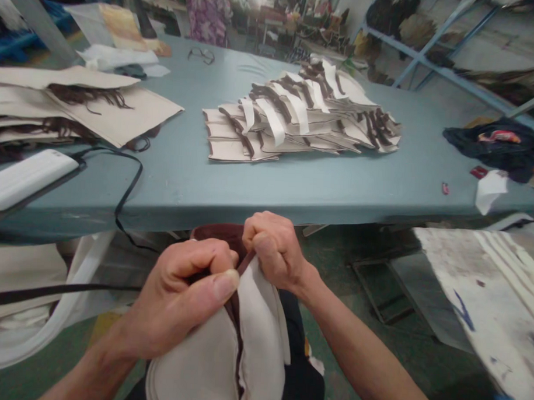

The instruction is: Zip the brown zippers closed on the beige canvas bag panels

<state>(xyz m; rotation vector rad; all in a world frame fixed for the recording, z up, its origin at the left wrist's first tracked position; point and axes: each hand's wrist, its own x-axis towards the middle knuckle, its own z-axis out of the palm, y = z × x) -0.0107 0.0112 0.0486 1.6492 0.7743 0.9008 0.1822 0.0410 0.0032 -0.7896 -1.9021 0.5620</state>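
A cream fabric piece with a dark brown strip down its middle hangs over my lap below the table edge. My left hand pinches the upper end of its left half between thumb and curled fingers. Beside it, my right hand is closed in a fist around the top of the right half. Both hands are close together, with the dark strip running between them. Under the fingers the exact grip is hidden. Behind the hands, part of a reddish-brown round container shows.
On the blue-green table lies a pile of cream pieces with brown strips. More cream panels, a white power bank with a black cord, and glasses are there too. A stained white board stands right.
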